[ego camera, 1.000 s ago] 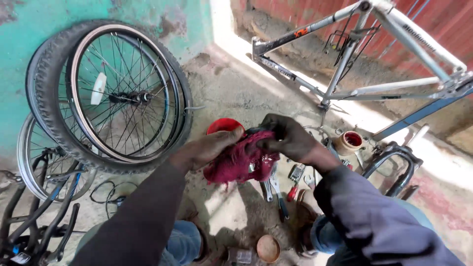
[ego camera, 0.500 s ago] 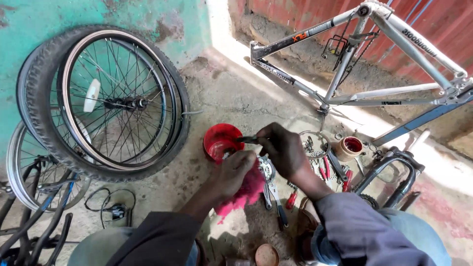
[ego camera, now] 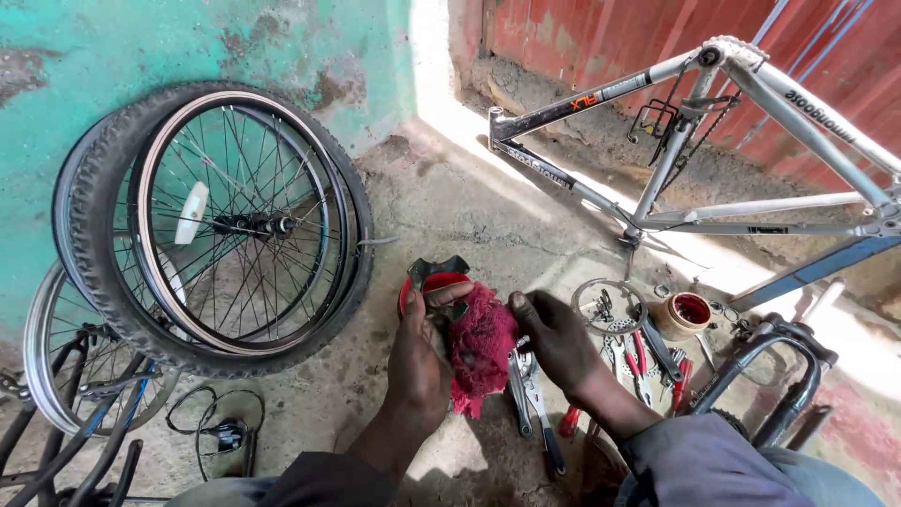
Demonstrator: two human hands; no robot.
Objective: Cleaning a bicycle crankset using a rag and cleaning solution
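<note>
The left hand (ego camera: 419, 361) is closed around a dark metal part (ego camera: 437, 275) and a red rag (ego camera: 481, 345), held just above a red bowl (ego camera: 413, 289) on the floor. The rag hangs lengthwise, its tail pointing down toward the person. The right hand (ego camera: 556, 340), fingers curled, pinches the rag's right side, beside wrenches (ego camera: 530, 404) lying on the floor.

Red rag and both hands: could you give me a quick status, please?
Left hand grips red rag and a dark part. Right hand touches the rag. Wrenches lie below.
</note>
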